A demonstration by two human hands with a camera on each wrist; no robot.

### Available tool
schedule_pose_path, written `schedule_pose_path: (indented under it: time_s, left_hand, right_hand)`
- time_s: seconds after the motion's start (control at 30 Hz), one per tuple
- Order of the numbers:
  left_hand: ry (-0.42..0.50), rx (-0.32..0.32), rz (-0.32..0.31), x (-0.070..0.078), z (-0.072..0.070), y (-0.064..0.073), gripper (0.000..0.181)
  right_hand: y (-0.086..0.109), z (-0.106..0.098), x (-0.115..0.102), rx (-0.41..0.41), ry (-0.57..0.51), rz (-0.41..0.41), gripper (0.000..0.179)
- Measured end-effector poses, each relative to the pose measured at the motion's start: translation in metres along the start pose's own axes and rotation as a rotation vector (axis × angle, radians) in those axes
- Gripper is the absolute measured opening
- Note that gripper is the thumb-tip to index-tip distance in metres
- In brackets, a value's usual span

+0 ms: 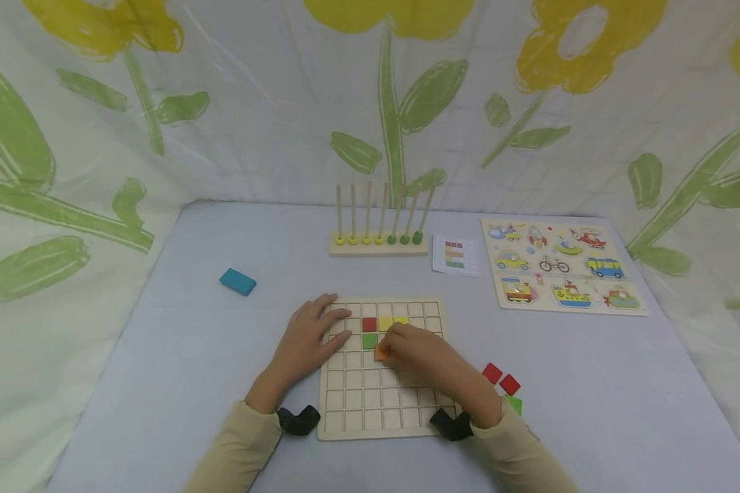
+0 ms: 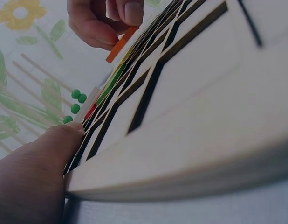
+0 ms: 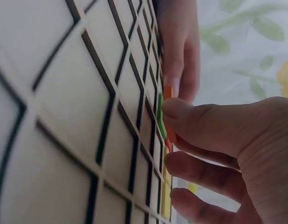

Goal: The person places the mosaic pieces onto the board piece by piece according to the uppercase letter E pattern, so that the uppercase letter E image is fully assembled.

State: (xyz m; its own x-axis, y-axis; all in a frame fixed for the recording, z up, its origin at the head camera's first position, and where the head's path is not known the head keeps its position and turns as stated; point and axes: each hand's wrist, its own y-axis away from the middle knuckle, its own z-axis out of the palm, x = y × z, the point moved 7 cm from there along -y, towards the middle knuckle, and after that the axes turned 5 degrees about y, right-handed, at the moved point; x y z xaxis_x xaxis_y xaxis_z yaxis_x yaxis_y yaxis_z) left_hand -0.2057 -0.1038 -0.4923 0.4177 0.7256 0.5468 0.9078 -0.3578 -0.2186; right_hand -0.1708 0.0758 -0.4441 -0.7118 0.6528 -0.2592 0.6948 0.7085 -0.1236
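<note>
A wooden grid board (image 1: pixel 372 399) lies on the table. In its upper part sit a red square tile (image 1: pixel 369 324), a green tile (image 1: pixel 370 341) just below the red one, and two yellow tiles (image 1: pixel 385 323) to the right. My right hand (image 1: pixel 421 350) pinches an orange tile (image 1: pixel 380 353) between thumb and fingers, close over the board below and right of the green tile; the right wrist view shows the orange tile (image 3: pixel 169 116) tilted on edge. My left hand (image 1: pixel 308 337) rests on the board's upper left edge, its fingers extended.
Loose red tiles (image 1: pixel 492 373) and a green tile (image 1: pixel 514 404) lie right of the board, partly behind the right forearm. Behind are a peg stand (image 1: pixel 379 250) with beads, a pattern card (image 1: pixel 455 255) and a vehicle puzzle (image 1: pixel 564 267). A blue block (image 1: pixel 238 281) lies at left.
</note>
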Motion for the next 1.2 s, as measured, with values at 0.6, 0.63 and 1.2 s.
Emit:
schedule_pose_path:
  time_s: [0.6, 0.63, 1.2]
  left_hand:
    - [0.005, 0.001, 0.002, 0.001, -0.001, 0.000, 0.040]
    - [0.005, 0.004, 0.003, 0.001, -0.001, 0.000, 0.040]
    - [0.005, 0.003, 0.000, 0.000, 0.001, 0.002, 0.041]
  right_hand:
    - [-0.012, 0.015, -0.017, -0.072, 0.094, -0.035, 0.014]
    - [-0.012, 0.015, -0.017, -0.069, 0.096, -0.035, 0.014]
    - [0.030, -0.014, 0.026, -0.095, 0.009, 0.186, 0.019]
